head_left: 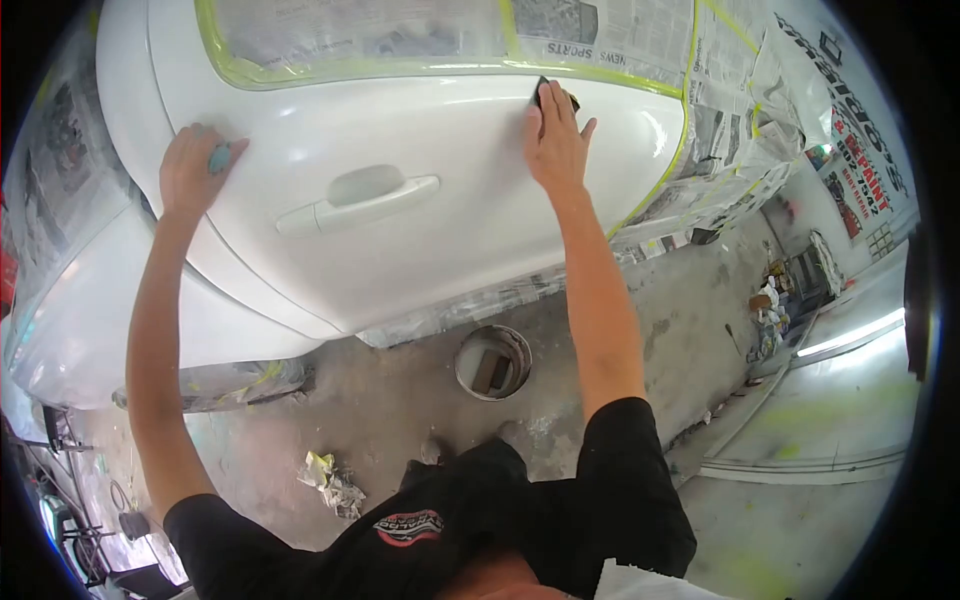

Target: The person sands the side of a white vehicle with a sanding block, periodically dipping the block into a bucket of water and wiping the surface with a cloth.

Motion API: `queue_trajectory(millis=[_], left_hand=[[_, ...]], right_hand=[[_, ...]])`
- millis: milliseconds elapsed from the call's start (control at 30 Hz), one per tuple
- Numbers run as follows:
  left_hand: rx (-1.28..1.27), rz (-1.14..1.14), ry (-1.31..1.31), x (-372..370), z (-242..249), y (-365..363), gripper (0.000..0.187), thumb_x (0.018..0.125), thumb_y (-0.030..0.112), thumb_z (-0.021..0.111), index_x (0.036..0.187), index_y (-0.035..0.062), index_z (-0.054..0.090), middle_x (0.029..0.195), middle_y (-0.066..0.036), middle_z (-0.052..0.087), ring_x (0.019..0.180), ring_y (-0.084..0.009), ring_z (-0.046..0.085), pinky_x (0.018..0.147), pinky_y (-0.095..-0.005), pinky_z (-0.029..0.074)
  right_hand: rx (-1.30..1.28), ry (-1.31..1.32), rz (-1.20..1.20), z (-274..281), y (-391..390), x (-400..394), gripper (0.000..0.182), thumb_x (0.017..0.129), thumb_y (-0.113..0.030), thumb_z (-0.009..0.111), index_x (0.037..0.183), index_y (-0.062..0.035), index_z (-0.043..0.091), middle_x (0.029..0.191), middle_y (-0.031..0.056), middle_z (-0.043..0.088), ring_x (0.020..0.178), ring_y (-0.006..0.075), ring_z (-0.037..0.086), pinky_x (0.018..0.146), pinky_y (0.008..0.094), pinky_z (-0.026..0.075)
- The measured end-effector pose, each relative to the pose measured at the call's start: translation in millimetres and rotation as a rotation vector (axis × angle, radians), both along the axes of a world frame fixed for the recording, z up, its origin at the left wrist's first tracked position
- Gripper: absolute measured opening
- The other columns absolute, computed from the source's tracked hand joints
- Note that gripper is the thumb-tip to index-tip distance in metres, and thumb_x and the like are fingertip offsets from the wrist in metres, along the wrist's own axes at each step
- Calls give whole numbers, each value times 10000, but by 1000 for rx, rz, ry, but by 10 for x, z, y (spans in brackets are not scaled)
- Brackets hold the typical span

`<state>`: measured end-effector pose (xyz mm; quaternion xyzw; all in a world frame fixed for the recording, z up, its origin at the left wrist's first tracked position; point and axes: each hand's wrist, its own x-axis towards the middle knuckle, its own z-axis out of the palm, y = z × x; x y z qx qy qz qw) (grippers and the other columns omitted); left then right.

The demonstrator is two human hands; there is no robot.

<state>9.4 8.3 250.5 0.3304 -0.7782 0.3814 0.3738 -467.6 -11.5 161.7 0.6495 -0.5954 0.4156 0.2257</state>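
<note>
A white car door (pixel 400 240) with a white handle (pixel 365 200) fills the upper middle. My right hand (pixel 558 140) presses a dark, flat piece (pixel 542 92) against the door just under the taped window edge. Most of that piece is hidden beneath the fingers. At the left, my left hand (pixel 195 170) rests on the white panel near the door's rear seam, its fingers closed round a small blue-green item (pixel 219 158). The handle lies between the two hands, touched by neither.
Newspaper (pixel 640 35) and yellow-green tape (pixel 640 83) cover the windows and the right side. On the floor below the door stands a round bucket (pixel 463 375) with dark blocks inside. Crumpled paper (pixel 335 487) lies nearer me. Clutter (pixel 768 318) sits by the right wall.
</note>
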Motion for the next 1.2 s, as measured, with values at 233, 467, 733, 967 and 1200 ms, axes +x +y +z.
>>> queue_trajectory(millis=[233,467,733,967,1200], left_hand=[[84,47,51,-48,-37,29,257,777,167,827,883,65,616,837,-98,599,802,-322,596,699,-398,500],[430,103,62,-332,368,403,319,811,40,692,1110,139,645,1123,-119,632,1038,-335,640,849,-426,542],[558,9,-71,-1406,517,200,201,901,307,674,969,120,648,1005,-127,666,863,-358,655,727,-460,528],[727,141,-236,-1616,436,53,290,894,411,644,897,122,675,895,-114,665,886,-338,646,735,-448,519],[711,105,-181,-1024,433,78,227,888,317,621,984,130,708,990,-116,705,946,-346,667,796,-464,529]], right_hand=[[-92,-52,578,96,466,2625,537,951,-275,546,1368,55,471,1449,203,462,1387,365,392,1116,645,266],[-49,85,294,-109,12,760,492,1031,-285,457,1508,-166,424,1583,57,375,1463,276,348,1127,704,201],[-80,36,80,-93,-64,660,516,1004,-281,515,1428,6,453,1536,175,388,1441,347,342,1091,699,268],[-137,-38,227,-35,256,1895,482,963,-280,574,1367,-23,517,1477,175,455,1417,351,364,1095,696,249],[-202,-279,662,-152,276,3549,376,903,-207,627,1253,-69,614,1266,124,610,1293,330,488,1066,677,289]])
